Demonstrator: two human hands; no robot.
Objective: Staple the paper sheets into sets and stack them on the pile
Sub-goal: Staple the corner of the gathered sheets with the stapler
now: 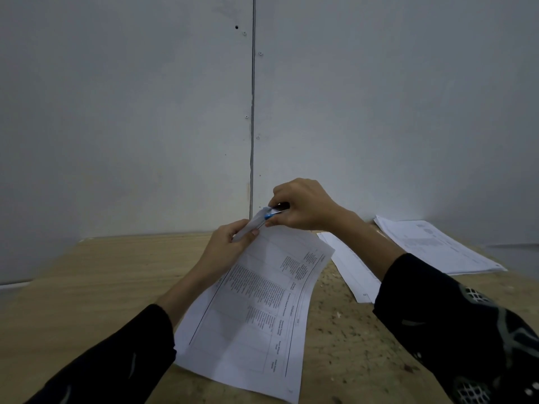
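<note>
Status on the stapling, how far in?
Done, apparently: a pile lies far right on the table. In hand: left hand pinches the current set by a corner, right hand grips the stapler on it. Left: stack this set; more sheets wait beside the pile.

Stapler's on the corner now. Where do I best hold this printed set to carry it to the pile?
Probably the far corner, coming from the left, where the left hand pinches the printed set beside the stapler in the right hand. That corner is lifted off the table, and the sheets get bound there, so they should not fan.
</note>
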